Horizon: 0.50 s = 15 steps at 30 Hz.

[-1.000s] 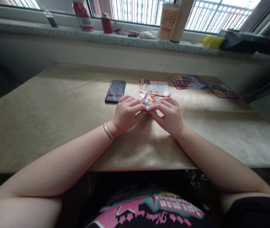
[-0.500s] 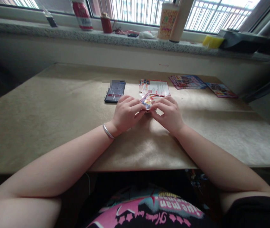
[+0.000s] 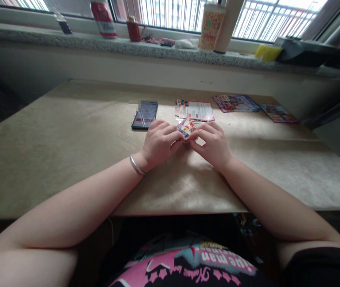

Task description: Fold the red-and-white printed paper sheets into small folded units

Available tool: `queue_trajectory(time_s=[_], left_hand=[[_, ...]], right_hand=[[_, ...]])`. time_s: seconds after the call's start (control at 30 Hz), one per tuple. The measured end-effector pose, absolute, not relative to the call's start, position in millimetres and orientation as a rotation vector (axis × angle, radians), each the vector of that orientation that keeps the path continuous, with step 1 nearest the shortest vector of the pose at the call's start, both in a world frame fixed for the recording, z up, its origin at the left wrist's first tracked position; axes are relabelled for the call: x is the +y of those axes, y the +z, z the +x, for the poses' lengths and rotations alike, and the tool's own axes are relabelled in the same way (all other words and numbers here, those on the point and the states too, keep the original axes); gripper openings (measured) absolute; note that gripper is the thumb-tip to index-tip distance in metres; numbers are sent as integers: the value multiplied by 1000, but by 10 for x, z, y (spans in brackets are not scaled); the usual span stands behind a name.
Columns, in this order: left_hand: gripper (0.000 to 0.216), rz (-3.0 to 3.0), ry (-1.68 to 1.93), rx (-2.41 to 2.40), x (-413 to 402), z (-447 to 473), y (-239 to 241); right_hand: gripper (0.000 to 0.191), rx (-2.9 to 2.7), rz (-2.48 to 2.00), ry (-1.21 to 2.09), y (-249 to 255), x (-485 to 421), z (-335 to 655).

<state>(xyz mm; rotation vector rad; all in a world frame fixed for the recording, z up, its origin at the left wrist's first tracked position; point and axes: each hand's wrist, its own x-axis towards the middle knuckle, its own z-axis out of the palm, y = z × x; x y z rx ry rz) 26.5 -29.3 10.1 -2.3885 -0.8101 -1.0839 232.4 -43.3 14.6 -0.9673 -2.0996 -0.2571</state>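
Between my hands is a small, shiny, colourful printed packet (image 3: 187, 127), tilted up off the table. My left hand (image 3: 161, 140), with a silver bracelet (image 3: 136, 164) at the wrist, pinches its near edge between thumb and fingers. My right hand (image 3: 211, 141) pinches the same edge from the other side, its fingertips close to the left ones. The packet's underside is hidden. Just beyond it lie several loose cards (image 3: 201, 110), the top one mostly white with a red border.
A phone (image 3: 145, 115) lies left of the cards. Colourful packs (image 3: 237, 103) and another printed pack (image 3: 279, 113) are at the table's back right. On the windowsill stand a red-and-white can (image 3: 103, 20), a red lighter-like item (image 3: 133, 30) and a patterned cup (image 3: 211, 28).
The packet has shifted slightly between my fingertips, and more of its yellow-and-red print faces me. Both hands stay in nearly the same place.
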Motion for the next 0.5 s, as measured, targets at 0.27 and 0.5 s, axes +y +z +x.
queue_trajectory(time_s=[0.27, 0.5], left_hand=[[20, -2346, -1155, -796, -308, 260, 117], [20, -2402, -1105, -907, -291, 259, 75]], right_hand=[[10, -2083, -979, -265, 151, -441, 2340], [9, -2070, -997, -184, 146, -452, 2316]])
